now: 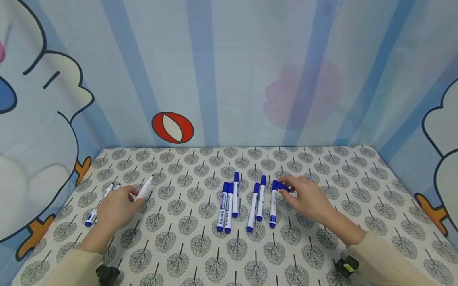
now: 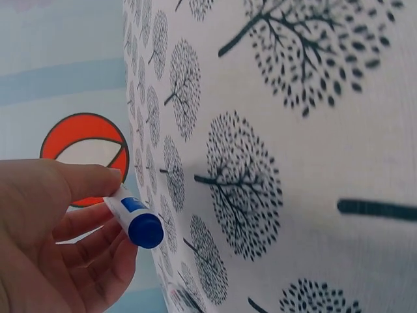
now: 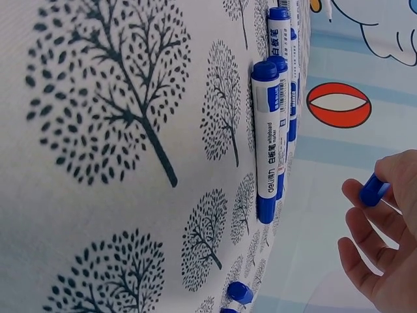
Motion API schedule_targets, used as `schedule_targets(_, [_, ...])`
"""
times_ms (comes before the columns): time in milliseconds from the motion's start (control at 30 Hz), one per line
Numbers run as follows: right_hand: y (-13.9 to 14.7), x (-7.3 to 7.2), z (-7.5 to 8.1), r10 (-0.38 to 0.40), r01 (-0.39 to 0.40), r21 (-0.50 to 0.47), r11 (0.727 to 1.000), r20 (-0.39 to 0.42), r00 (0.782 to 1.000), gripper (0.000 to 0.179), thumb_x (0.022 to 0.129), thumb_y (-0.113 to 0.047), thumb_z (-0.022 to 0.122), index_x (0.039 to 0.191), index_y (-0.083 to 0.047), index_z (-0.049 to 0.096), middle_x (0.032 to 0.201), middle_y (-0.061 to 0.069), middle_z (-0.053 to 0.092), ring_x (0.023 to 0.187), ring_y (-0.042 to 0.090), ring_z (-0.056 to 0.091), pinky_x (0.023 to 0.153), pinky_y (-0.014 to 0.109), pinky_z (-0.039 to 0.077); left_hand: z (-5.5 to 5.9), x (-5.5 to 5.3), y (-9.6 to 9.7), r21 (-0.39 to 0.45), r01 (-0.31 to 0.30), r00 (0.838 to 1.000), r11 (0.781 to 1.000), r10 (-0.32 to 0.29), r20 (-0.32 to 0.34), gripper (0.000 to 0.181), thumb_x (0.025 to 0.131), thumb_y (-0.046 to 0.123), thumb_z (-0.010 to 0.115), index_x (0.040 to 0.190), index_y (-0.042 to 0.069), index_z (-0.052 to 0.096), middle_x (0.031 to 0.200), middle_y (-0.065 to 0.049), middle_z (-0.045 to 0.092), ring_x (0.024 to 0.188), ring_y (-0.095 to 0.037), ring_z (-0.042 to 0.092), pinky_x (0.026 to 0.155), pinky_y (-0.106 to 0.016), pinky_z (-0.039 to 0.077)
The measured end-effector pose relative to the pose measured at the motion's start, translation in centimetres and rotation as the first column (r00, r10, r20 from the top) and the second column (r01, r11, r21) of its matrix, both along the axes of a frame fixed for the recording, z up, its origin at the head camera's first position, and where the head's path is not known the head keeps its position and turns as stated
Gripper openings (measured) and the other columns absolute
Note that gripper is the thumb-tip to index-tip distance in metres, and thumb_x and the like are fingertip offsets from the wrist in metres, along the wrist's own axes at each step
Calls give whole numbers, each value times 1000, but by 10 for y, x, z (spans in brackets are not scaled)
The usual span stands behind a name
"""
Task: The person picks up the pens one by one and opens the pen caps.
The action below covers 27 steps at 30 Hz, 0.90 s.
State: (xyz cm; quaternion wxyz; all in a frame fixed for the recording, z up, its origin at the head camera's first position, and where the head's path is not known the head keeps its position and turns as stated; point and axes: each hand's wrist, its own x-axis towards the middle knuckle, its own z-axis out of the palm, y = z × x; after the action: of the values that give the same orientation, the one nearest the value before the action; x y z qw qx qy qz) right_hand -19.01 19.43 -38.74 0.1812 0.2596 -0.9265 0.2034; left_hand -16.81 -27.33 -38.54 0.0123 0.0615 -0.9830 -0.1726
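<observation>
My left hand (image 1: 117, 208) pinches an uncapped whiteboard marker (image 1: 145, 188) between thumb and fingers, its dark tip pointing up and away. The blue rear end of this marker faces the left wrist view. In my right hand (image 1: 307, 198) a blue marker cap (image 1: 284, 186) is held between thumb and index finger. Just left of that hand lies a capped whiteboard marker (image 1: 273, 206), white with blue ends. Beside my left hand, uncapped markers (image 1: 100, 204) lie on the cloth, partly hidden by the hand.
Several capped markers (image 1: 235, 198) lie side by side in the middle of the tree-patterned tablecloth (image 1: 193, 254). Loose blue caps (image 3: 240, 293) rest on the cloth near the right hand, mostly hidden in the head view. A printed curtain (image 1: 236, 79) hangs behind the table.
</observation>
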Motion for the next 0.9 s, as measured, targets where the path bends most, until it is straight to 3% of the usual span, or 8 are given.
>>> schedule_targets(433, [3, -1, -1, -11, 11, -3, 1000, 18, 1000, 25, 81, -16, 68, 105, -10, 63, 81, 0, 65, 72, 17, 60, 57, 23, 46, -1, 2, -20, -24, -79, 997, 997, 80, 19, 34, 81, 26, 64, 98, -3, 59, 89, -21, 63, 53, -19, 53, 40, -30, 41])
schedule_targets(600, [3, 0, 0, -16, 16, 5, 1000, 16, 1000, 26, 81, -17, 68, 106, -10, 63, 82, 1, 65, 72, 17, 60, 58, 24, 46, -2, 5, -23, -33, -136, 989, 990, 138, 56, 31, 82, 25, 63, 96, -3, 60, 78, -16, 62, 51, -20, 50, 38, -31, 39])
schedule_targets(900, [5, 1, 1, -17, 17, -1, 1000, 5, 1000, 25, 81, -17, 68, 105, -11, 63, 82, 1, 65, 71, 17, 60, 55, 24, 45, -5, 6, -35, -38, -181, 979, 983, 184, 86, 22, 82, 22, 59, 87, 0, 59, 62, -9, 56, 48, -20, 48, 39, -31, 38])
